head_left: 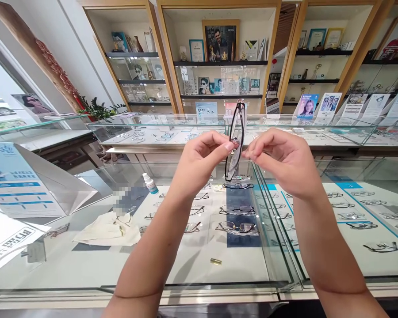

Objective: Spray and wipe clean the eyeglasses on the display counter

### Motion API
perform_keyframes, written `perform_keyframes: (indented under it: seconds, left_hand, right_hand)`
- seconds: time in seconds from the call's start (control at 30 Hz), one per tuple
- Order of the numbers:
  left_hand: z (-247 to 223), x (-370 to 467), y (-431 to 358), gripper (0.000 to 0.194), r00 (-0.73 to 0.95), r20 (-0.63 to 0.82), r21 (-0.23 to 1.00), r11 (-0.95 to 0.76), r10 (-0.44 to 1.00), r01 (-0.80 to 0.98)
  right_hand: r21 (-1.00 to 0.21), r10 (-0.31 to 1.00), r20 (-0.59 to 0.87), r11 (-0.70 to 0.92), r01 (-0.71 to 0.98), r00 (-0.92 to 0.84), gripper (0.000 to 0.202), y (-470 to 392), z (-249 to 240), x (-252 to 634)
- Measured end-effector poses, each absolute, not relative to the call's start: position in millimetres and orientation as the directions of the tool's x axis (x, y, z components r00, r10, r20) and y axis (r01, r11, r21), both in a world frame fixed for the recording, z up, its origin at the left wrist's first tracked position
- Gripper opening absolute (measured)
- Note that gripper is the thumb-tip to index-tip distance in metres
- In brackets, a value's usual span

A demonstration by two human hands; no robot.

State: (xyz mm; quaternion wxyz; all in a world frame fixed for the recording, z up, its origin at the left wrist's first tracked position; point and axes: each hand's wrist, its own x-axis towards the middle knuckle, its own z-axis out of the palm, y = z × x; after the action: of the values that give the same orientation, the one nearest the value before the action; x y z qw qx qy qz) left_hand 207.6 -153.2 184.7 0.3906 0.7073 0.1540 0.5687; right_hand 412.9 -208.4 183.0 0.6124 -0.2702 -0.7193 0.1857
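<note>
In the head view, the left hand [202,161] was clamped, thumb against finger, on dark-rimmed eyeglasses [236,130] near their nose bridge, just off centre toward two o'clock, a grip that probably spared the lenses while they stood nearly edge-on. The right hand [285,161], at three o'clock, had its thumb and fingertips together just beside the frame, though I cannot tell whether they held any part. Toward eight o'clock, a crumpled cream cloth [102,230] and white-capped bottle [150,184] sat on the glass-topped display counter [245,267], presumably for easy reach.
</note>
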Motion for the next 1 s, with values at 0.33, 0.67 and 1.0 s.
perform_keyframes:
  seconds: [0.33, 0.67, 1.0]
  left_hand:
    - [183.5, 212.2, -154.3, 0.026, 0.339, 0.665, 0.745, -0.622, 0.665, -0.242]
    - [183.9, 211.6, -154.1, 0.029, 0.325, 0.662, 0.747, -0.630, 0.675, -0.215]
    - [184.6, 211.6, -155.9, 0.031, 0.336, 0.642, 0.764, -0.613, 0.689, -0.201]
  right_hand:
    - [-0.599, 0.619, 0.781, 0.779, 0.186, -0.081, 0.013, -199.1, 180.6, 413.0]
    - [-0.617, 0.639, 0.766, 0.762, 0.196, -0.070, 0.013, -198.8, 180.4, 412.4]
    - [-0.584, 0.603, 0.795, 0.791, 0.183, -0.069, 0.015, -198.7, 180.6, 411.9]
